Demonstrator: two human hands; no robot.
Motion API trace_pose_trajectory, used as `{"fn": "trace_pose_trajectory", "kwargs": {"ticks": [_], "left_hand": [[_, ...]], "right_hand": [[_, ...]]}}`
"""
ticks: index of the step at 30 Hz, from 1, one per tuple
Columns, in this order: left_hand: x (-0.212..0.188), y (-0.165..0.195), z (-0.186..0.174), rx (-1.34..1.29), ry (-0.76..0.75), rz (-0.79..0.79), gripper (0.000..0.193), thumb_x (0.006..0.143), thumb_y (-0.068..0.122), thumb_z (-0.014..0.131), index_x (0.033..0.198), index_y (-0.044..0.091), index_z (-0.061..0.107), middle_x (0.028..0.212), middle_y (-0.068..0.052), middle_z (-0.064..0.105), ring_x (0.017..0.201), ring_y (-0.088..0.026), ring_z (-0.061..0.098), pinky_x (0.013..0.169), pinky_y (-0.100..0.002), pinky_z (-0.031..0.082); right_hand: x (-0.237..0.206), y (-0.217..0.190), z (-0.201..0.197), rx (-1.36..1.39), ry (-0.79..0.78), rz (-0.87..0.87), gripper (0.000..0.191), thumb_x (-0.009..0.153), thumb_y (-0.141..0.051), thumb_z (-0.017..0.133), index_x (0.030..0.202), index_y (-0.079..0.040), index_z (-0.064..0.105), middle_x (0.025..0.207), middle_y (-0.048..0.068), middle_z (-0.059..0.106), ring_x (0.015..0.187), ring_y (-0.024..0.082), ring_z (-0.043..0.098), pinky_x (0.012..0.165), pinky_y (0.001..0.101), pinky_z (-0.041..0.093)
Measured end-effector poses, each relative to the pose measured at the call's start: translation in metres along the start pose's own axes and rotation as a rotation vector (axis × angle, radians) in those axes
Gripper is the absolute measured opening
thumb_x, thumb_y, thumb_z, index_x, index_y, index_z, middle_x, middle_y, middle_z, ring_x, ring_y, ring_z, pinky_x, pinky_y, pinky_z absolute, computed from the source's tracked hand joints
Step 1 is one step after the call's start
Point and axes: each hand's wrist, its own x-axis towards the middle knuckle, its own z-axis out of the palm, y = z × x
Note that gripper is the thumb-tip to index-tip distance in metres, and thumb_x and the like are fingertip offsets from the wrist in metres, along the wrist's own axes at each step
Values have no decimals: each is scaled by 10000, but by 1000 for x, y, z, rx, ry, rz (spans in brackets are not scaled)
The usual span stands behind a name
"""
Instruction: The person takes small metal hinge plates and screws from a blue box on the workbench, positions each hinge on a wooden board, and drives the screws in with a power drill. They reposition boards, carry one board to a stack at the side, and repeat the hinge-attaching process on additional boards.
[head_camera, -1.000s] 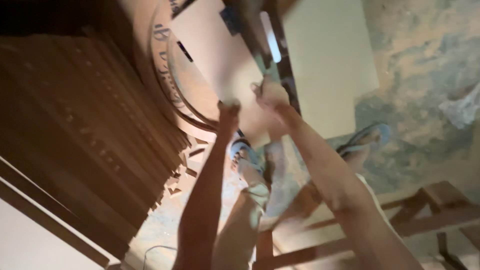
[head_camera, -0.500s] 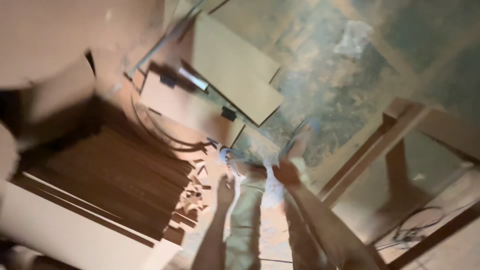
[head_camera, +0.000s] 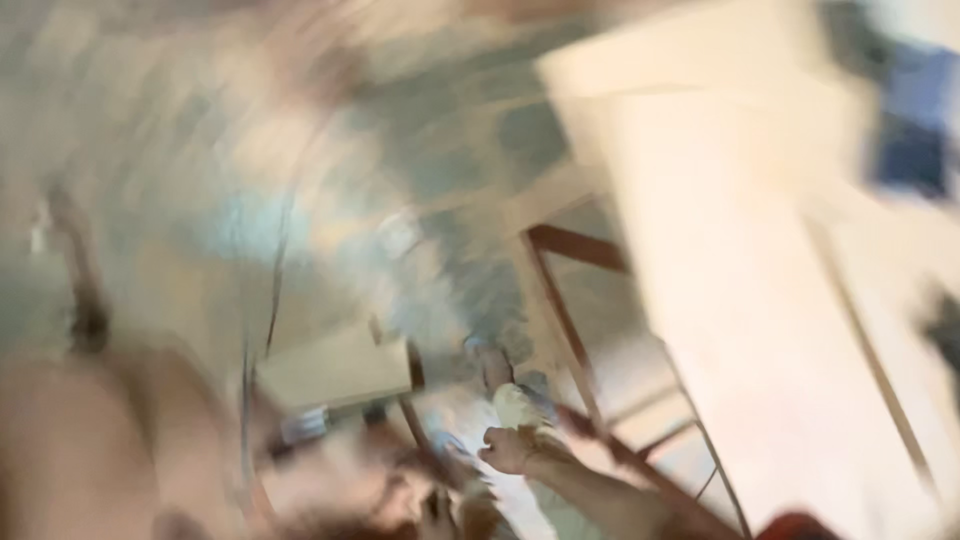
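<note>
1. Pale rag-like thing (head_camera: 520, 405) sits just above the right hand (head_camera: 515, 450), low in the middle of the view; the blur hides whether the fingers touch it or only lie beside it.
2. That hand comes in from the lower right on a bare forearm (head_camera: 610, 495), fingers curled loosely. I cannot tell whether its grip is clenched on anything.
3. Left of it, at the bottom edge, a smeared shape may be the left hand (head_camera: 455, 510); its grip cannot be made out.
4. Further left lies a flat, pale board (head_camera: 335, 370), with something dark at its right end.
5. A reddish-brown wooden frame (head_camera: 570, 300) rises to the right of the hand, its rails slanting down toward the lower right.
6. Beyond the frame, a large cream panel (head_camera: 760, 330) fills the right side.
7. Farthest off, the mottled grey-blue floor (head_camera: 430, 180) spreads across the upper middle, heavily blurred.
</note>
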Motion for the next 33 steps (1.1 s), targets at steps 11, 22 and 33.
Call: {"fn": "trace_pose_trajectory", "kwargs": {"ticks": [11,22,33], "left_hand": [[-140,98,2,492,-280,381,450,956,346,667,1240,-4,664,1156,-183,719,1037,-289,692,912,-387,535],[-161,273,137,-75,-508,444,637,978,380,603,1485,43,414,1403,-157,566,1255,-305,620,1004,-445,537],[-137,348,234,-131,-459,419,408,953,261,686,1264,19,579,1183,-86,606,998,-194,629,806,-389,604]], "right_hand": [[-291,69,-47,335,399,46,323,923,-338,647,1100,-71,691,904,232,713,881,423,698,804,527,533],[-364,138,-90,554,817,-37,331,920,-277,645,1163,-53,627,1022,207,688,972,380,679,856,459,544],[-337,172,-254,239,1034,-185,509,889,-328,698,1287,-33,580,1281,197,624,1178,390,596,999,464,496]]}}
